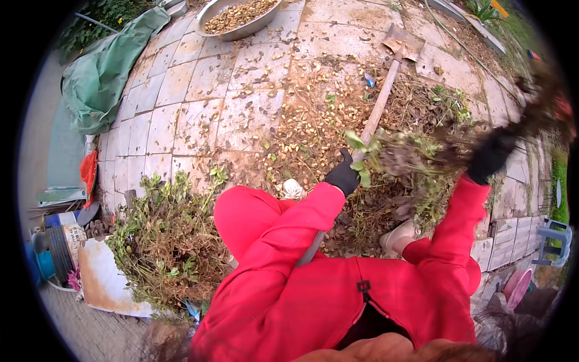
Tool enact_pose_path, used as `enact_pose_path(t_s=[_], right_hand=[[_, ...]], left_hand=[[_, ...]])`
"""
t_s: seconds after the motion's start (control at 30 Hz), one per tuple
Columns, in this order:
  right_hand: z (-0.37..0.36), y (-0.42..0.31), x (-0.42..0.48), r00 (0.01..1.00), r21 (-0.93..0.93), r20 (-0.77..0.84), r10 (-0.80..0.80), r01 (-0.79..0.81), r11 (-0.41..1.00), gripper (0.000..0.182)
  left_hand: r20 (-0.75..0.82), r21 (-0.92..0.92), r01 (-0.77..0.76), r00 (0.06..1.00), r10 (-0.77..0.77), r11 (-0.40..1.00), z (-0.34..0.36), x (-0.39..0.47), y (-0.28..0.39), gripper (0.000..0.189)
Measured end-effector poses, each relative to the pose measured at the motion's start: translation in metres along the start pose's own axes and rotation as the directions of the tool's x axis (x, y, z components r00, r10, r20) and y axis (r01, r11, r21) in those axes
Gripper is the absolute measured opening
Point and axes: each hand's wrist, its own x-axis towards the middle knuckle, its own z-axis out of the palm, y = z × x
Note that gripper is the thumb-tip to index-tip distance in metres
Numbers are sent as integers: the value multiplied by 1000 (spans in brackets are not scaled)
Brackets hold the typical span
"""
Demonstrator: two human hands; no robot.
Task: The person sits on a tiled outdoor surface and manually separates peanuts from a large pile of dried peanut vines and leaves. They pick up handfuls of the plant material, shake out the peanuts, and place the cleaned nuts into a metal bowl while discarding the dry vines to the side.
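My left hand (344, 176), in a black glove, is closed around the wooden handle of a shovel (381, 100). The shovel lies aslant across the ground, its metal blade at the far end; my left arm hides part of the handle. Off to the right, my right hand (492, 155), also black-gloved and blurred, grips a bundle of uprooted peanut plants (418, 151). Leaves and stems stretch from that fist toward the shovel handle. Loose peanuts (296, 148) and dry leaves cover the paving before me. More pulled vines (384, 221) lie between my feet.
At my left is a heap of peanut vines (176, 249) beside a rusty white board (106, 280). An oval metal basin (244, 32) holds peanuts at the far side. A green tarpaulin (102, 77) lies far left; a blue plastic stool (554, 244) and pink basin (517, 288) stand right.
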Motion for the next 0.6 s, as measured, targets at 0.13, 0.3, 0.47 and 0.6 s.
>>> enact_pose_path(t_s=[0.13,0.3,0.47,0.6], right_hand=[[87,55,-222,65,-398,908,415,451,799,20],[54,71,-143,229,-393,916,329,345,853,29],[4,35,18,791,-93,612,-27,106,990,30],[-37,-21,84,953,-127,174,248,-228,965,24]], left_hand=[[-45,52,67,997,-65,996,-14,9,-4,83],[43,43,103,994,-105,994,-12,6,8,83],[50,70,128,990,-131,989,-18,-2,15,83],[47,62,155,986,-158,986,-20,-7,11,82]])
